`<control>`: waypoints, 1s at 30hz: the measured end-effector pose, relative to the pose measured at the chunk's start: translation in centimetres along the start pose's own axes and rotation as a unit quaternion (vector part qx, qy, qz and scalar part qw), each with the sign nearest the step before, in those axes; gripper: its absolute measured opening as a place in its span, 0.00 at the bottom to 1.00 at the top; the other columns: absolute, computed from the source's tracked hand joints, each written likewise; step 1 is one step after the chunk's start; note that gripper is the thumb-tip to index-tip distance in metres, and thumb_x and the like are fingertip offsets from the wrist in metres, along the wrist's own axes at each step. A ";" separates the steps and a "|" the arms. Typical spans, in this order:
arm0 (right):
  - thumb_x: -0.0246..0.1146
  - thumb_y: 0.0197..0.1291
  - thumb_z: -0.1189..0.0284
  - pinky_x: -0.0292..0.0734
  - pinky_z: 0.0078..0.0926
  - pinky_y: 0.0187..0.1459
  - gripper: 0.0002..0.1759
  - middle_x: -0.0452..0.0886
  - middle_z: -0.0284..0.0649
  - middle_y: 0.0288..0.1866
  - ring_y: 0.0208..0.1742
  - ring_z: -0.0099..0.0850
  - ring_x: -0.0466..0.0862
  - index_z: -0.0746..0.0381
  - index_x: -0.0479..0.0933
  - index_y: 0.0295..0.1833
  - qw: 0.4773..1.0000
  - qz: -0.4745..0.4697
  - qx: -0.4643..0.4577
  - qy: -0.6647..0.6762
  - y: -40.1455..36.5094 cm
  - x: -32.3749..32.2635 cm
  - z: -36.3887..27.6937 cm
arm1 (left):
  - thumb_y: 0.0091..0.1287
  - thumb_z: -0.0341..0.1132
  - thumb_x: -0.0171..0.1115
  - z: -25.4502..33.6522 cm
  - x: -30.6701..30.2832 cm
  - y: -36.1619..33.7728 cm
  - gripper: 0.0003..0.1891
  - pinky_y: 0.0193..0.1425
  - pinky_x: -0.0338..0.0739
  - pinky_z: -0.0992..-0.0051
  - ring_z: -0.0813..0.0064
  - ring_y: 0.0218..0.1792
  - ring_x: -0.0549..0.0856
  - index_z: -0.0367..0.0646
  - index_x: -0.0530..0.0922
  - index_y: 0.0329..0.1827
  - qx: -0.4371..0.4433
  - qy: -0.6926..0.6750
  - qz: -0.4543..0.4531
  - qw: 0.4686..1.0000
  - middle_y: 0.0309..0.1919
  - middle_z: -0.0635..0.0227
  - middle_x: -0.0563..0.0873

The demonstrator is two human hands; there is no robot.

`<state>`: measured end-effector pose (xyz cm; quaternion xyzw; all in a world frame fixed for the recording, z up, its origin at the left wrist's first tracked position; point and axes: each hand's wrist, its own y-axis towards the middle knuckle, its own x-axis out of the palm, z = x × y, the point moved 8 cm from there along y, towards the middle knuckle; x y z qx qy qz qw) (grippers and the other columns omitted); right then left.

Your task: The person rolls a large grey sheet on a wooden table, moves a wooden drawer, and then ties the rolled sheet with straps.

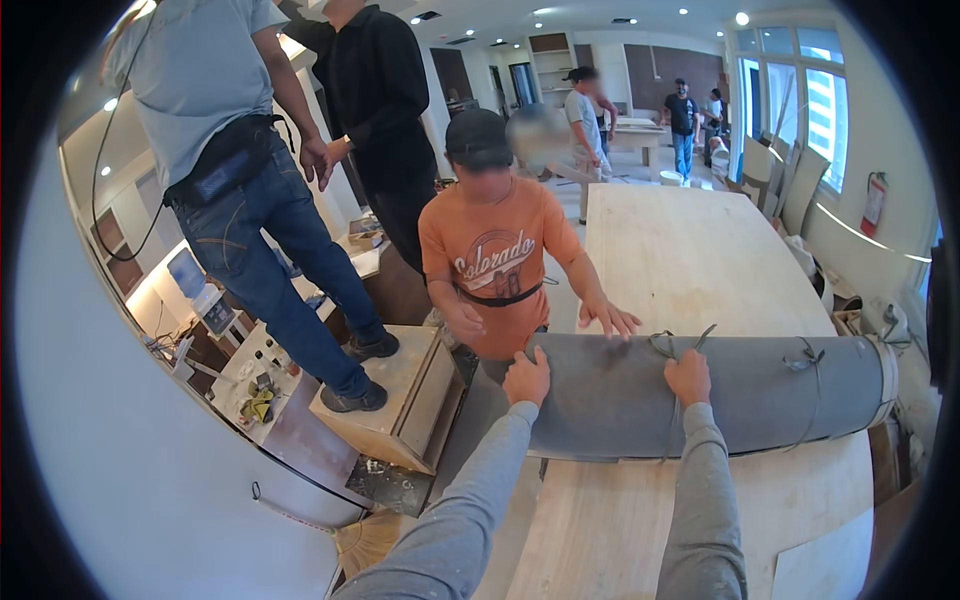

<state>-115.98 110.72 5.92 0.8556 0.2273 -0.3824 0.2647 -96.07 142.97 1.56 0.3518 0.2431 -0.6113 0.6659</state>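
A thick grey roll of sheet material [600,400] lies across a wooden table, tied round with thin cords. My left hand [527,378] is closed on the upper edge near its left end. On top, my right hand [688,378] is closed at a dark tie cord [664,346], whose loose ends stick up beside my fingers. Another cord [817,385] circles the roll farther right, with a knot on top. Across from me, a person in an orange shirt [500,250] holds one open hand [610,318] just over the roll.
The pale wooden tabletop [700,250] extends behind and in front of the roll. At left, a person in jeans [270,220] stands on a wooden cabinet [400,385]. A broom [368,538] is below. Leaning panels [805,190] and a fire extinguisher [874,205] are at right.
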 end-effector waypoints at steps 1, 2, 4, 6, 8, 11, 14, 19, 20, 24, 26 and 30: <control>0.65 0.60 0.67 0.84 0.60 0.58 0.17 0.88 0.67 0.48 0.54 0.67 0.88 0.73 0.85 0.43 1.000 0.003 -0.005 0.007 -0.1 -0.1 0.1 | 0.81 0.61 0.49 0.1 0.0 0.0 0.32 0.61 0.82 0.42 0.36 0.52 0.91 0.34 0.80 0.57 -0.002 0.001 0.001 1.000 0.46 0.38 0.92; 0.65 0.61 0.66 0.84 0.60 0.58 0.17 0.88 0.67 0.48 0.54 0.67 0.88 0.72 0.85 0.42 1.000 0.006 -0.010 0.013 -0.1 -0.2 0.1 | 0.81 0.61 0.49 0.0 -0.1 0.1 0.32 0.61 0.82 0.42 0.36 0.52 0.91 0.34 0.80 0.56 -0.003 0.001 0.001 1.000 0.46 0.38 0.92; 0.65 0.60 0.66 0.83 0.60 0.57 0.18 0.87 0.67 0.48 0.53 0.67 0.87 0.72 0.84 0.42 0.999 -0.032 -0.007 0.026 0.1 0.1 0.5 | 0.81 0.61 0.49 -0.1 -0.2 0.0 0.33 0.61 0.82 0.42 0.36 0.52 0.91 0.34 0.81 0.56 -0.004 -0.002 0.001 1.000 0.46 0.39 0.92; 0.65 0.60 0.65 0.83 0.60 0.57 0.18 0.87 0.68 0.48 0.53 0.67 0.87 0.73 0.84 0.42 0.998 -0.050 -0.009 0.038 0.3 0.1 0.8 | 0.81 0.61 0.49 0.0 -0.1 0.0 0.33 0.61 0.82 0.42 0.36 0.52 0.91 0.35 0.81 0.56 -0.002 -0.003 -0.001 1.000 0.46 0.39 0.92; 0.66 0.60 0.65 0.82 0.60 0.56 0.18 0.87 0.68 0.47 0.53 0.67 0.87 0.73 0.84 0.42 0.997 -0.053 -0.018 0.050 0.1 0.4 1.0 | 0.80 0.61 0.49 -0.3 0.1 -0.1 0.33 0.60 0.82 0.42 0.36 0.52 0.91 0.35 0.81 0.57 -0.005 0.001 -0.001 1.000 0.46 0.39 0.92; 0.66 0.59 0.64 0.82 0.58 0.53 0.18 0.88 0.66 0.42 0.48 0.66 0.87 0.73 0.84 0.37 0.997 -0.039 -0.038 0.055 0.3 0.1 1.0 | 0.80 0.61 0.49 -0.7 0.3 0.3 0.32 0.59 0.82 0.41 0.36 0.51 0.91 0.35 0.81 0.58 -0.006 -0.002 0.007 1.000 0.45 0.38 0.92; 0.66 0.59 0.64 0.82 0.57 0.52 0.19 0.88 0.66 0.41 0.47 0.66 0.87 0.74 0.84 0.37 0.996 -0.028 -0.039 0.070 0.2 -0.1 1.6 | 0.81 0.61 0.49 -0.8 0.8 0.4 0.33 0.61 0.83 0.46 0.37 0.53 0.90 0.34 0.81 0.59 0.004 0.008 0.003 1.000 0.49 0.39 0.91; 0.65 0.60 0.63 0.81 0.59 0.53 0.20 0.87 0.67 0.43 0.50 0.67 0.87 0.74 0.85 0.37 0.998 -0.007 0.000 0.059 -0.2 -0.5 1.0 | 0.81 0.64 0.48 -2.5 2.5 2.8 0.37 0.79 0.70 0.52 0.43 0.72 0.79 0.33 0.77 0.68 0.079 0.038 0.143 0.986 0.68 0.38 0.81; 0.68 0.62 0.58 0.81 0.59 0.58 0.22 0.88 0.66 0.46 0.54 0.64 0.87 0.71 0.86 0.41 0.999 -0.014 -0.004 0.045 -0.4 -0.1 0.8 | 0.81 0.65 0.47 -3.2 4.3 2.3 0.40 0.83 0.66 0.53 0.43 0.76 0.76 0.33 0.75 0.72 0.115 0.055 0.190 0.973 0.73 0.38 0.77; 0.67 0.63 0.60 0.82 0.60 0.58 0.20 0.89 0.63 0.50 0.56 0.64 0.86 0.67 0.84 0.49 0.999 -0.003 0.019 0.035 -1.9 0.4 0.9 | 0.82 0.44 0.52 -1.8 4.3 1.5 0.21 0.65 0.78 0.62 0.58 0.55 0.85 0.37 0.81 0.63 0.186 0.187 0.101 0.959 0.49 0.55 0.85; 0.66 0.63 0.61 0.82 0.58 0.60 0.20 0.89 0.63 0.53 0.59 0.64 0.86 0.67 0.86 0.51 0.995 -0.034 0.080 0.052 -2.2 0.0 1.4 | 0.81 0.37 0.54 -1.1 3.2 0.2 0.16 0.51 0.88 0.69 0.62 0.42 0.91 0.36 0.82 0.61 0.192 0.228 0.037 0.954 0.37 0.58 0.88; 0.66 0.67 0.61 0.82 0.56 0.62 0.20 0.89 0.62 0.55 0.60 0.63 0.87 0.66 0.88 0.52 0.988 -0.078 0.086 0.100 -2.2 0.8 2.6 | 0.82 0.36 0.57 1.5 1.7 -2.1 0.18 0.48 0.88 0.71 0.61 0.43 0.91 0.34 0.80 0.67 0.220 0.308 -0.023 0.925 0.42 0.57 0.90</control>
